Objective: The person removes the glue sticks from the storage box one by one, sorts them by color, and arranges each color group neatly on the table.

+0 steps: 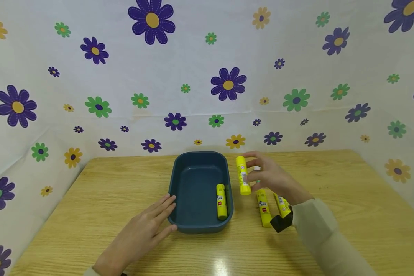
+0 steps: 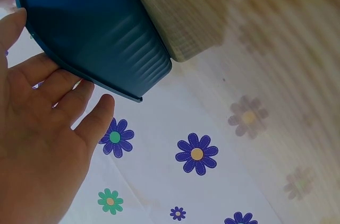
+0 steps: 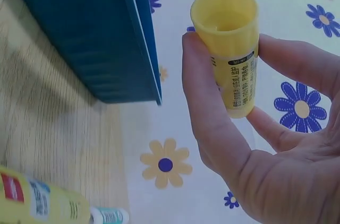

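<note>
Right hand [image 1: 272,178] pinched a yellow glue stick [image 1: 243,175] nearly upright, long axis vertical beside the blue tray [image 1: 179,180], left hand [image 1: 148,226] lay spread flat against the tray's near-left rim

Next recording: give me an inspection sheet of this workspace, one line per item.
Surface: wooden table, light grain.
Job's things: blue tray holding one yellow glue stick along its right wall; held glue stick upright beside the tray; two more glue sticks lying on the table under the right hand.
Clutter: nothing seen.
Grippers: left hand flat on the table, fingers against the tray; right hand grips the held glue stick.
Cables: nothing seen.
Surroundings: white flowered sheet behind and at both sides.
</note>
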`<state>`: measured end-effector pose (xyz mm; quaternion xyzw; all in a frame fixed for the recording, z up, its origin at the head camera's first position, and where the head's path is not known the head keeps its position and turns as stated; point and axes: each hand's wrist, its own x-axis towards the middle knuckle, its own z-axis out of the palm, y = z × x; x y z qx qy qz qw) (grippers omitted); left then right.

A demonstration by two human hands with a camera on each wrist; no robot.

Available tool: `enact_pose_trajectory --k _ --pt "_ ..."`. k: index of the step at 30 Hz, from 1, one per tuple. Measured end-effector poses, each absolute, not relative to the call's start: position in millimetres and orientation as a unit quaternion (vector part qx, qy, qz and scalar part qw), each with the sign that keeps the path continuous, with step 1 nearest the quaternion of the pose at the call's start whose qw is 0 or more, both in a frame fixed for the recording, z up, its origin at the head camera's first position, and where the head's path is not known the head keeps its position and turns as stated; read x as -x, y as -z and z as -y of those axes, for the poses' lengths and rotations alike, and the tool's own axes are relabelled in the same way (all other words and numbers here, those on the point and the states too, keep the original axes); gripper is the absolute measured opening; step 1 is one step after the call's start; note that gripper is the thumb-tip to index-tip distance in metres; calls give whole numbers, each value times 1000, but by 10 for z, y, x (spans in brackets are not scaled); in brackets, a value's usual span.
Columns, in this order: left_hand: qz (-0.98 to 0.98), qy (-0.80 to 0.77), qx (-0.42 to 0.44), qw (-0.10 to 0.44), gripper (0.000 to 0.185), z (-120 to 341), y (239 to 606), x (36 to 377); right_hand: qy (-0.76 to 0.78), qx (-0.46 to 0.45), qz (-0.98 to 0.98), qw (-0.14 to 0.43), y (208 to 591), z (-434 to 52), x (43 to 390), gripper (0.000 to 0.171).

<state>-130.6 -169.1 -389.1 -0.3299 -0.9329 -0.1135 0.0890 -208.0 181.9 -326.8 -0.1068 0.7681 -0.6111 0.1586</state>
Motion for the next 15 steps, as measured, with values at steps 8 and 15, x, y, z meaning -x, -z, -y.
enact_pose_trajectory --k 8,15 --pt "934 104 330 91 60 1684 3890 1302 596 100 -781 159 3263 -2036 2026 71" --pt "934 102 329 92 60 1685 3889 1304 584 91 -791 156 3280 -2221 1978 72"
